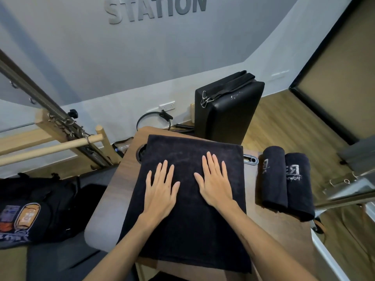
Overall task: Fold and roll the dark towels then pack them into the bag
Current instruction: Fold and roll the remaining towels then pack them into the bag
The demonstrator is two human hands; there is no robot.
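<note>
Left hand (161, 189) & right hand (215, 182) flat, gripping nothing, pressing folded dark terry towel (188, 230) smooth (prob. before rolling).

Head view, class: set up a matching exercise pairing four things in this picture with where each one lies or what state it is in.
Things:
1. flat dark towel
2. two rolled towels
3. black bag
4. left hand

Places or states:
A. side by side at the table's right edge
B. on the grey seat left of the table
C. spread over the table top
D. fingers straight, palm pressed on the flat towel

Pairs: 1-C, 2-A, 3-B, 4-D
</note>
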